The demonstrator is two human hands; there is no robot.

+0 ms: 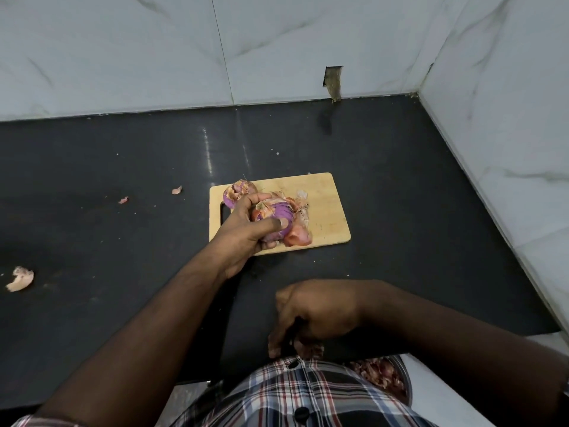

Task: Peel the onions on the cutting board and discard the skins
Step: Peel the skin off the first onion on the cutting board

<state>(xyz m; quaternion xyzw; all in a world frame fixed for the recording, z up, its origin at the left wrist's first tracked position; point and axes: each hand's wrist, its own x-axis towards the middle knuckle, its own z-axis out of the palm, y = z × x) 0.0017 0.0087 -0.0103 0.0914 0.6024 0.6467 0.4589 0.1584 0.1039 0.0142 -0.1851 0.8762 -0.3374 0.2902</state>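
Observation:
A small wooden cutting board (326, 204) lies on the black counter. My left hand (243, 232) grips a purple onion (278, 218) on the board, thumb across its front. A second, partly skinned onion (237, 191) sits at the board's far left corner. Loose papery skins (300, 234) lie to the right of the held onion. My right hand (311, 315) hangs at the counter's near edge, fingers curled down around a bit of onion skin (312, 351), above a container of discarded skins (383, 375) below the counter.
Scraps of skin lie on the black counter (123, 229) at the left: a large one (20, 278) and two small ones (177, 190) (123, 200). Marble-tiled walls close in the back and right side. My checked shirt fills the bottom.

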